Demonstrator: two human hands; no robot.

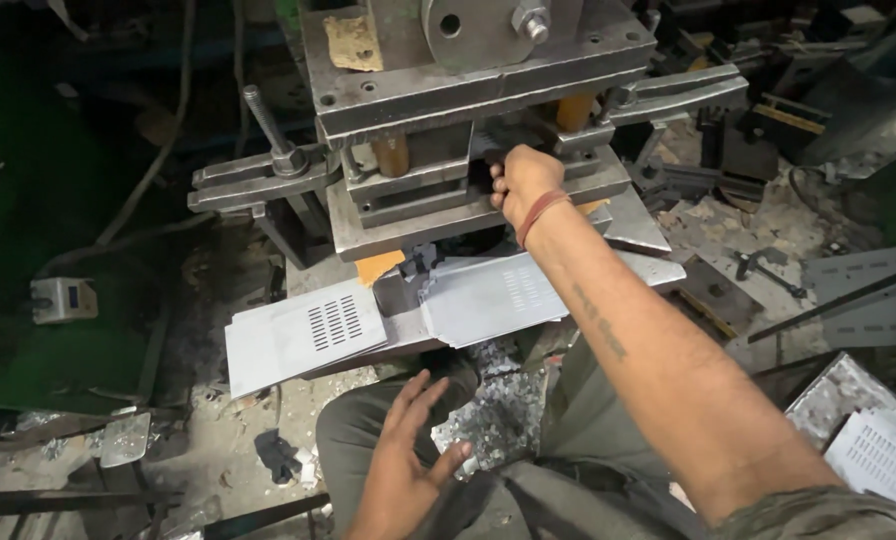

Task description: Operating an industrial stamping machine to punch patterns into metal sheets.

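metal stamping workshop is being shown. heavy steel press [468, 110] with bolted plates and clamp bars is being seen at centre, grimy and worn. punched sheet-metal panels with slot grilles [303, 335] are being stacked in front of it. metal scrap chips [498, 415] are lying scattered below. more slotted panels [883, 455] are being kept at right. dusty floor littered with offcuts and steel bars [838, 300] is being seen around.
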